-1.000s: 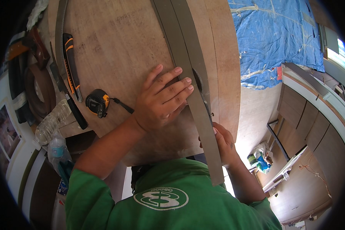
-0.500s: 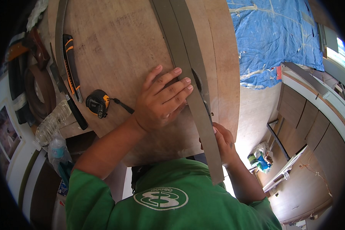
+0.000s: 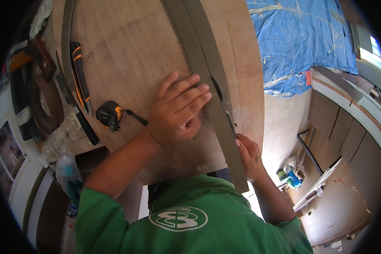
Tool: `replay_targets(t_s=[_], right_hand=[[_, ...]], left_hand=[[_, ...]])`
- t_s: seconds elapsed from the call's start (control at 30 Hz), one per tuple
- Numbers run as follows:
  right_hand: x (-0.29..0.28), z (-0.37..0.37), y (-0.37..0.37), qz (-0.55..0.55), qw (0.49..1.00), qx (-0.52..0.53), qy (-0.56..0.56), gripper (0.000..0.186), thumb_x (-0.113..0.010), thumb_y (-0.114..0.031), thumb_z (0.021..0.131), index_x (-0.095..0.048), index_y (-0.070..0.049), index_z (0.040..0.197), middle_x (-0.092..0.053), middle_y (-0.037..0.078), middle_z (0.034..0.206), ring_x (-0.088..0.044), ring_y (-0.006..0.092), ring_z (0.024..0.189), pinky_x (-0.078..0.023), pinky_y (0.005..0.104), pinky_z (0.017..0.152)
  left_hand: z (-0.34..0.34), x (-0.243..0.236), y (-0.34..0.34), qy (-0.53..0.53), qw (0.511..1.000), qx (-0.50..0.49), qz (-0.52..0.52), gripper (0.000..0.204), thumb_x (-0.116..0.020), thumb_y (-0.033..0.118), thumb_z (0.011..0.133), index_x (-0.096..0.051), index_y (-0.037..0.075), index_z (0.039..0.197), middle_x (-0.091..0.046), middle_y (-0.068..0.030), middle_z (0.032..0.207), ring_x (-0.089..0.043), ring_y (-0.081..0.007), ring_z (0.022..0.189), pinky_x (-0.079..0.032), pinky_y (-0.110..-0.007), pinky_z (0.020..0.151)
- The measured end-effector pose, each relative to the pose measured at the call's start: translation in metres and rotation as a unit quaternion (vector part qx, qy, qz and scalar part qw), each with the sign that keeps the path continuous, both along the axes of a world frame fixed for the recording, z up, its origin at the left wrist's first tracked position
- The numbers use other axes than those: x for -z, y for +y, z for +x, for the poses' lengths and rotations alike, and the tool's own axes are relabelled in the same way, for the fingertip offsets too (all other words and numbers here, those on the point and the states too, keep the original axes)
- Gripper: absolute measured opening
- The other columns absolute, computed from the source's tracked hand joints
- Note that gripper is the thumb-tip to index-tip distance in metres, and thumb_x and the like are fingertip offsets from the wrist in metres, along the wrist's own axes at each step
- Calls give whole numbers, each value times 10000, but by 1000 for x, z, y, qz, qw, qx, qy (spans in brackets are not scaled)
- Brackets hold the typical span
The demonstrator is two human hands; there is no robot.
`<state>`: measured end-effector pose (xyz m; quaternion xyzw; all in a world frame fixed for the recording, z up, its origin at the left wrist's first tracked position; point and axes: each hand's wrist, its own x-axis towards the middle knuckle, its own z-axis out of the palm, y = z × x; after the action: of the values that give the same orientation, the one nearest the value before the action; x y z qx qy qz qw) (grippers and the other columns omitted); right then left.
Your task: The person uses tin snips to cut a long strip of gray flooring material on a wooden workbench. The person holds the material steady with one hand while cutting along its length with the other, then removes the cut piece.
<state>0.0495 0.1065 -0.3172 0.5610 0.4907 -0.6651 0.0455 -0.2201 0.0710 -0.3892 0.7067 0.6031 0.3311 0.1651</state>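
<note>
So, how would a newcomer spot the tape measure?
On the big wooden board, look left of the left hand. The tape measure is the compact black-and-orange case trailing a dark strap, rounded, unlike the long, slim cutter near it.

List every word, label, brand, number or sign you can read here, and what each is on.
Green shirt: white oval emblem with small lettering, which I won't copy out.
Black-and-orange tape measure: any marking is too small to read.
Light-blue label on the bagged bottle: too blurred to read.
</note>
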Motion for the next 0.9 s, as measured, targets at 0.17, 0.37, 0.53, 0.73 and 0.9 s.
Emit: replay_targets(t_s=[0.17,0.37,0.53,0.73,0.9], right_hand=[[-12,5,3,30,999,9,-16,374,-559,-293,1111,-647,71,1110,-651,147,802,-609,193,771,-487,356,716],[-15,14,-5,17,1000,16,0,389,-566,-302,1109,-652,78,1104,-651,154,813,-609,192,779,-490,352,723],[-18,15,-10,14,1000,-13,-19,419,-556,-335,1112,-659,71,1108,-664,161,827,-626,220,789,-496,364,737],[-1,33,-31,-69,995,65,33,487,-500,-393,1116,-665,63,1154,-681,178,852,-662,260,825,-516,381,780],[-8,36,-32,-81,996,41,22,490,-491,-400,1108,-663,58,1135,-676,173,860,-663,259,839,-517,384,789]], left_hand=[[17,-17,-1,-333,908,-200,-156,379,-710,182,999,-651,-2,1325,-711,-131,1188,-708,-206,976,-555,-351,890],[29,-37,25,-541,685,-264,-410,328,-658,301,1089,-647,-20,1154,-696,-78,904,-599,-87,553,-433,-240,464],[41,-33,32,-521,690,-275,-419,304,-643,267,1099,-633,-37,1098,-654,-46,751,-545,-91,466,-416,-254,437],[55,-23,24,-570,670,-295,-374,219,-632,197,1096,-582,-12,1052,-602,-21,684,-537,-85,464,-392,-263,417],[56,-20,21,-590,664,-305,-343,185,-672,186,1073,-579,38,1014,-593,2,695,-532,-78,455,-376,-251,400]])
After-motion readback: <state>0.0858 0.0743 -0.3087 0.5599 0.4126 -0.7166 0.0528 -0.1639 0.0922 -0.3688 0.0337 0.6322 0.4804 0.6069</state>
